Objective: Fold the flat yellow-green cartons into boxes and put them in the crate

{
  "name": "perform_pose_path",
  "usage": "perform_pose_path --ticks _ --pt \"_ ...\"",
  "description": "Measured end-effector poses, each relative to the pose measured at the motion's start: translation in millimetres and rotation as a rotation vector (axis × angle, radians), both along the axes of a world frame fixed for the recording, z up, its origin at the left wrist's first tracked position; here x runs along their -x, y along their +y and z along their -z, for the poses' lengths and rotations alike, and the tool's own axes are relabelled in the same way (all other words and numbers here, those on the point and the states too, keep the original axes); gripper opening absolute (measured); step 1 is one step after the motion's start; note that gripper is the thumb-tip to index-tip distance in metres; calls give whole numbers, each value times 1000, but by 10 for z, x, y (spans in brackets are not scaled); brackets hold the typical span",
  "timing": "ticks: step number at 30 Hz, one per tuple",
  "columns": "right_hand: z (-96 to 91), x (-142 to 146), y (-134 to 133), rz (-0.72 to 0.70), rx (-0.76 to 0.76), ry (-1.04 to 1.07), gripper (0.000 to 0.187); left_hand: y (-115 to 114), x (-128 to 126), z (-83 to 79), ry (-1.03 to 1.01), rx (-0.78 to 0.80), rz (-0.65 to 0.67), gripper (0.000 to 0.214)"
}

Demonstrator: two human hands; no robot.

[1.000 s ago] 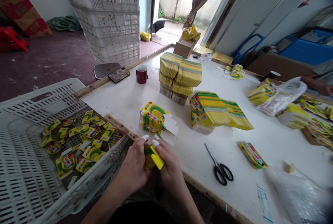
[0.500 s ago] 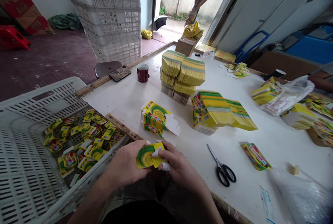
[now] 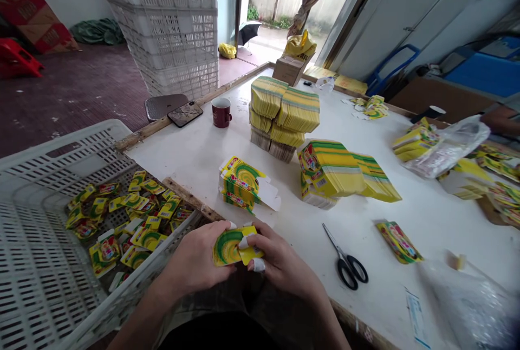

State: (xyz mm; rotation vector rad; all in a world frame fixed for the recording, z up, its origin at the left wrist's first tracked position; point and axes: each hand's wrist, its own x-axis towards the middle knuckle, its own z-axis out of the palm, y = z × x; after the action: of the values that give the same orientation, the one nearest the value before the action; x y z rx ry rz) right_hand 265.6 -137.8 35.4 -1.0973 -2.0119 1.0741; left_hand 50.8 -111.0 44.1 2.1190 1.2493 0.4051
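Note:
Between my two hands, just past the table's near edge, is a small yellow and green printed carton [image 3: 227, 246]. My left hand [image 3: 199, 255] grips its left end, fingers closed round it. At the carton's right end, where a flap stands, my right hand [image 3: 278, 258] pinches with thumb and fingers; white wraps cover some fingertips. Beyond my hands a short stack of flat cartons [image 3: 239, 182] lies with white flaps sticking out to the right. Black-handled scissors [image 3: 345, 263] rest on the table to the right of my right hand.
A white plastic crate [image 3: 81, 279] with several cartons in it stands at my left. Bundled cartons [image 3: 284, 111] rise mid-table, with more carton stacks [image 3: 333, 171] nearer. A mug [image 3: 221, 112] and a phone [image 3: 186, 114] sit at the left edge. Another person's arm [image 3: 504, 120] shows far right.
Both hands still hold the carton in nearly the same place. My right thumb and fingers have shifted slightly at its flap end. The view has moved a little.

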Motion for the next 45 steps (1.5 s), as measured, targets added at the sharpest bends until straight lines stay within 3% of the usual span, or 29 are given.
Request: perform_pose_path --ticks 4,6,9,11,14,18,21,24,26,29,31,35,38,40,42,45 --pt "191 141 -122 270 31 94 62 -67 -85 42 20 -124 -66 47" --pt "291 247 -168 403 105 217 71 -94 -116 58 8 -171 -93 46" --pt "320 355 -172 471 243 438 58 -123 -148 73 -7 -246 -129 50" --pt "278 389 -149 518 255 505 46 -145 -169 90 7 -286 -134 50" --pt "196 414 -114 608 171 441 41 -176 -185 141 26 -317 -138 51" --pt "85 419 -34 549 94 246 38 -131 -39 197 30 -309 -205 52" --pt "-2 372 153 611 -67 110 33 3 263 151 74 -353 -427 55" --pt "-30 302 445 766 -266 -97 40 153 592 65 207 -498 -774 81" --pt "-1 273 633 757 -286 -303 43 211 719 46 205 -528 -899 88" --pt "71 270 806 697 -244 -470 47 201 690 124 39 -455 -878 75" --pt "98 274 833 709 -245 -455 49 144 542 215 -132 -294 -790 63" --pt "34 287 700 753 -209 -179 54 -3 132 342 -582 97 -565 62" --pt "-40 389 436 573 -49 89 61 -86 -124 329 -1045 296 -430 79" --pt "-43 528 211 347 137 259 65 -109 -240 271 -1329 394 -457 74" --pt "1 693 3 204 298 461 65 -102 -313 191 -1532 425 -584 63" --pt "97 876 -175 222 381 598 54 -70 -359 93 -1689 383 -756 53"
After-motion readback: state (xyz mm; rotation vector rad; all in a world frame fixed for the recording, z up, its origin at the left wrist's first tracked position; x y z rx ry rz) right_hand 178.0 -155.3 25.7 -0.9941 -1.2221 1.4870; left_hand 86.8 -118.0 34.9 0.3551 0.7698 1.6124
